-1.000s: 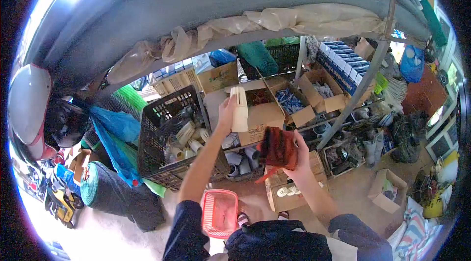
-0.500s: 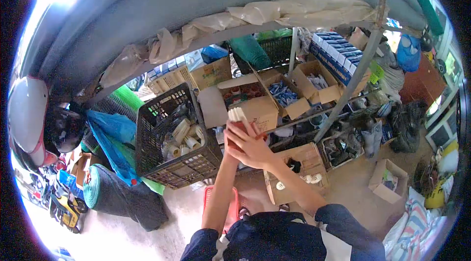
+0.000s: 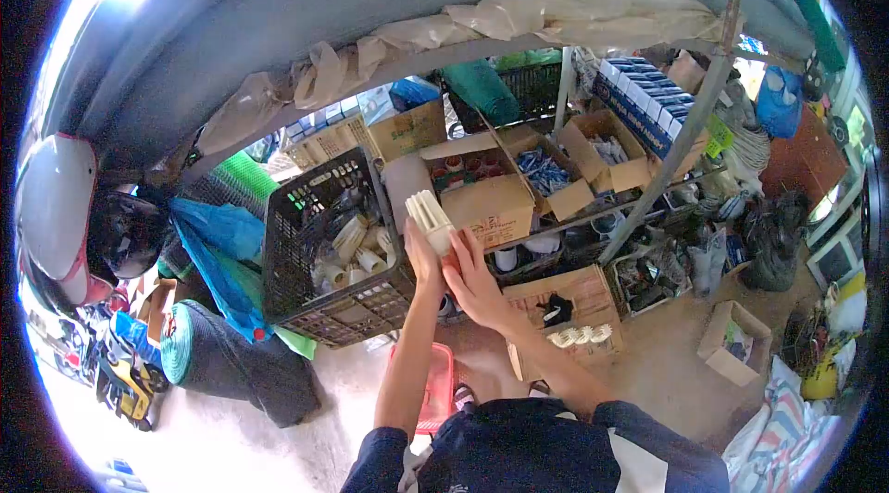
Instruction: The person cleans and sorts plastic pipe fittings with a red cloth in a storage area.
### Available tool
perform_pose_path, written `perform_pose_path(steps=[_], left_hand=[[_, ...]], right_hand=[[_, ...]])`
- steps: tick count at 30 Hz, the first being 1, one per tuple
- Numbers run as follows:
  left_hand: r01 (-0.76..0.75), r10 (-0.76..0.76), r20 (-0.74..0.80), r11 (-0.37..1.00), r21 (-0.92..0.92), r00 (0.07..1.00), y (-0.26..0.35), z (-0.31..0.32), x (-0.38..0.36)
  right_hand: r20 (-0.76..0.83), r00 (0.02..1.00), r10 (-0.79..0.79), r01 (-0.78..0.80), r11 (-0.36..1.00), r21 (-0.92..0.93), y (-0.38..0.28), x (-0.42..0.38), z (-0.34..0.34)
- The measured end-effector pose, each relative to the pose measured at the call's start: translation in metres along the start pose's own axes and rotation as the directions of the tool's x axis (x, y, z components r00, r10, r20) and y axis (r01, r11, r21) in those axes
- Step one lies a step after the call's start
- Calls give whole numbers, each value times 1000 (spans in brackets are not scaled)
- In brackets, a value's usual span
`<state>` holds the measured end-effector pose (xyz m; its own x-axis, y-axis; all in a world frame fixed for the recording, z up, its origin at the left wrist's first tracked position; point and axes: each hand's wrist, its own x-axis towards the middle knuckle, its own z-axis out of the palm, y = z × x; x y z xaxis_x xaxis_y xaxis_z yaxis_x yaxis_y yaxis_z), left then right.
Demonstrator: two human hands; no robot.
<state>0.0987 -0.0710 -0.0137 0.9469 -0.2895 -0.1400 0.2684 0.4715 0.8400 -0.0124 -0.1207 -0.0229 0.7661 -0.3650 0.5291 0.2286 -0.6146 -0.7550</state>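
My left hand (image 3: 422, 260) and my right hand (image 3: 478, 284) are raised in front of me, pressed around a compact fluorescent bulb (image 3: 428, 213). Its cream tubes point up and away from me, and its pale body shows above the fingers. Something red shows in part between the palms; I cannot make out what it is. To the left of the hands, a black plastic crate (image 3: 338, 308) holds several similar bulbs and clear plastic wrapping. A box of red-and-white items (image 3: 468, 169) stands just beyond the hands.
A red basket (image 3: 439, 391) stands on the floor by my feet. Several spiral bulbs (image 3: 582, 336) and a black item (image 3: 557, 310) lie on a cardboard box (image 3: 523, 299). A metal post (image 3: 669, 155) slants across the right. Rolled dark netting (image 3: 241, 368) lies left.
Both hands have shifted slightly left with the bulb. My right hand has slid down and its fingers have straightened, so more of the bulb's pale body shows.
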Motion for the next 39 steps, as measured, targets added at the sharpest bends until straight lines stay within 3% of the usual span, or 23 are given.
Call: perform_pose_path(steps=[2, 3, 4, 5, 7, 10, 13, 14, 15, 17, 19, 20, 23, 24, 25, 27, 28, 30, 32, 33, 35, 36, 39], left_hand=[[55, -42, 136, 994, -96, 990, -16, -12, -3], [-105, 76, 166, 980, 169, 983, -34, -26, 1], [-48, 26, 157, 989, 142, 987, -29, -20, -14], [9, -26, 146, 994, 112, 989, -27, -12, -30], [-35, 14, 162, 991, 127, 987, -24, -4, -39], [-189, 119, 212, 916, 353, 970, -18, 2, -40], [-211, 161, 178, 925, 315, 971, 0, -2, -34], [-309, 285, 127, 914, 261, 950, -9, -10, -19], [-259, 254, 52, 956, 139, 966, -9, -12, -18], [-2, -10, 104, 993, 115, 994, -4, -21, -17], [110, -113, 228, 994, 24, 967, -6, -23, -20], [172, -159, 288, 985, -19, 944, -9, -24, -23], [149, -192, 345, 978, 149, 919, -21, -26, -30], [124, -136, 369, 991, 56, 920, -27, -26, -37], [165, -184, 242, 982, 94, 953, -19, -16, -52], [281, -306, 338, 952, 122, 890, -15, -25, -59], [264, -289, 277, 957, 124, 916, -17, -29, -55], [226, -245, 155, 966, 128, 957, -24, -33, -42], [62, -62, 147, 998, 2, 987, -20, -23, -43], [-5, 13, 160, 999, -51, 987, -30, -31, -37], [148, -90, 193, 940, -307, 977, -35, -33, -40], [221, -136, 220, 878, -426, 966, -38, -34, -41], [252, -163, 268, 906, -340, 950, -63, -48, -34]], right_hand=[[14, 1000, -1, 0, 999, 46, 10, 21, -4], [23, 1000, -1, -1, 998, 69, 17, 35, -6], [-30, 999, 43, -40, 994, 102, 23, 52, -7], [65, 964, 259, -265, 905, 334, 28, 60, -11], [380, 751, 540, -638, 442, 631, 32, 65, -24], [376, 718, 586, -610, 269, 745, 13, 41, -30], [478, 637, 605, -670, 128, 731, 8, 11, -26], [317, 788, 528, -549, 369, 750, 13, 4, -16], [159, 905, 394, -380, 583, 718, 13, 2, -7], [112, 945, 307, -320, 807, 497, 13, -6, -6], [7, 989, 146, -146, 976, 161, 10, -8, -8], [28, 991, 131, -134, 977, 168, 9, -5, -11], [56, 991, -122, 129, 982, -140, -6, 17, -23], [67, 987, -146, 156, 970, -185, -9, 28, -26], [17, 998, -62, 63, 994, -88, -3, 41, -27], [-57, 990, 127, -119, 986, 121, 19, 62, -23], [55, 964, 259, -255, 852, 458, 27, 66, -24], [77, 953, 293, -292, 817, 497, 38, 43, -5], [70, 965, 254, -254, 824, 507, 34, 20, 6], [41, 985, 169, -173, 930, 324, 29, 9, 4], [29, 1000, -10, 12, 997, -71, 13, -9, -2], [80, 996, -35, 43, 993, -109, 2, -13, -9], [50, 999, 12, -11, 1000, -9, -13, 6, -20]])
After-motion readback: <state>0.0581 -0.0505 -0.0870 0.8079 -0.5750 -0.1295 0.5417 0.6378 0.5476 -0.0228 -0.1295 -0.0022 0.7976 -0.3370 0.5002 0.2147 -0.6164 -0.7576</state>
